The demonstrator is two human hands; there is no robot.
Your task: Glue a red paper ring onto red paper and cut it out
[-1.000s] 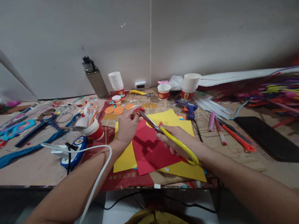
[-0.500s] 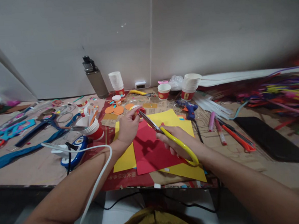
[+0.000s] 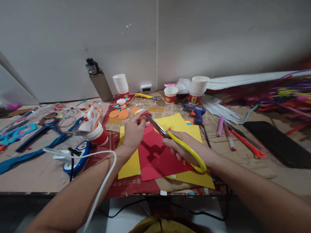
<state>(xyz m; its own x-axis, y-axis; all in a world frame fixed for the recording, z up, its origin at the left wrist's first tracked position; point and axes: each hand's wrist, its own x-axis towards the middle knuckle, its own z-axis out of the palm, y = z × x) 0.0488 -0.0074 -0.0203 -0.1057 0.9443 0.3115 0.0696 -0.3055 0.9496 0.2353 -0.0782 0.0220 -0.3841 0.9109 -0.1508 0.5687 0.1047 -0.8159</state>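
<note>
My right hand is wrapped round the yellow handles of a pair of scissors. The metal blades point away and to the left, their tips at a small red-and-white piece that looks like part of a paper cup. My left hand pinches that piece between thumb and fingers, which partly hide it. Both hands are above a red paper sheet, which lies over yellow sheets. Orange paper circles lie just beyond my left hand.
Left stand paper cups with tools and a blue device with a white cable crossing my left forearm. Behind are a bottle, stacked cups and one cup. Right lie a glue gun, markers and a black phone.
Hardly anything differs. The red sheet's lower left corner has slid very slightly left, while both hands keep nearly the same place and grip.
</note>
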